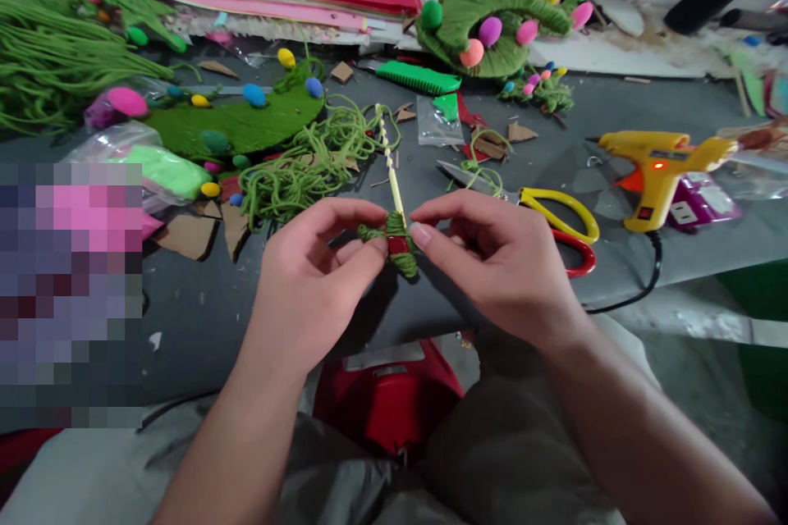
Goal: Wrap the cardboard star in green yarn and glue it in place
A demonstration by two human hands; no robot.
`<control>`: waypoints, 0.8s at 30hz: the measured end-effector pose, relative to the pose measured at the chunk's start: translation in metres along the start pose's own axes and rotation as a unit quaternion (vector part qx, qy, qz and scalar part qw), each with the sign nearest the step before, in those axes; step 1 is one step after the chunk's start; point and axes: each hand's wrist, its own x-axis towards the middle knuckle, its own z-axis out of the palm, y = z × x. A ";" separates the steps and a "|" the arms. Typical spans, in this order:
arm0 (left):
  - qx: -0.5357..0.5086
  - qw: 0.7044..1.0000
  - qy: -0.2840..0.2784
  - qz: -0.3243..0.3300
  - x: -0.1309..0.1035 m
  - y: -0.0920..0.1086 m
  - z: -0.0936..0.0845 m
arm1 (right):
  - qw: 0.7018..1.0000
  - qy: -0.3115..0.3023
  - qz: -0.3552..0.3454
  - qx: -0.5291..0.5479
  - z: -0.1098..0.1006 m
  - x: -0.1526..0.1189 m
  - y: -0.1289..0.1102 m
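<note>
A small green yarn-wrapped piece (403,264) with a red middle is held up between both hands, over the dark table. My left hand (323,271) pinches its left side between thumb and fingers. On the right side, the thumb and index finger of my right hand (498,262) press against it. A pale stick (392,172) with dark marks extends away from its far side. Loose green yarn (301,164) lies tangled beyond my left hand. Scissors (557,217) with yellow and red handles rest just past my right hand.
A yellow glue gun (656,168) with a lit red light stands at the right, its cord trailing down. A green cutter (419,77), cardboard scraps (188,235), a green felt piece (185,127) with colored balls, and a green yarn wreath (455,25) lie farther back.
</note>
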 end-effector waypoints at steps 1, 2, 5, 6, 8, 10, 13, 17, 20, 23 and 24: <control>0.000 1.000 -0.002 0.001 0.000 0.000 0.000 | 1.000 -0.003 0.004 0.004 0.001 0.000 0.000; 0.001 1.000 -0.004 0.001 0.000 0.000 0.000 | 1.000 -0.005 0.008 0.007 0.001 0.000 0.000; -0.001 1.000 -0.006 0.006 0.000 0.000 0.001 | 1.000 -0.006 0.015 0.013 0.003 0.002 0.001; -0.002 1.000 -0.004 0.008 0.000 0.001 0.001 | 1.000 -0.007 0.016 0.013 0.003 0.002 0.001; -0.006 1.000 -0.003 0.008 0.000 0.001 0.002 | 1.000 -0.011 0.019 0.018 0.003 0.003 0.002; -0.017 1.000 -0.009 0.001 0.000 0.003 0.001 | 0.999 -0.017 0.021 0.023 0.004 0.003 0.002; -0.026 0.999 -0.028 -0.012 -0.001 0.006 0.000 | 0.999 -0.020 0.018 0.029 0.003 0.003 0.003; -0.009 0.999 -0.036 -0.010 -0.001 0.008 0.000 | 0.999 -0.029 0.014 0.024 0.001 0.003 0.003; 0.002 1.000 -0.024 -0.002 0.000 0.007 0.001 | 0.999 -0.040 0.009 0.016 0.000 0.003 0.003; 0.019 1.000 -0.012 0.010 0.000 0.006 0.003 | 0.999 -0.038 -0.002 0.019 -0.001 0.003 0.004; 0.023 1.000 -0.009 0.013 0.000 0.006 0.003 | 0.999 -0.037 -0.007 0.020 -0.001 0.003 0.004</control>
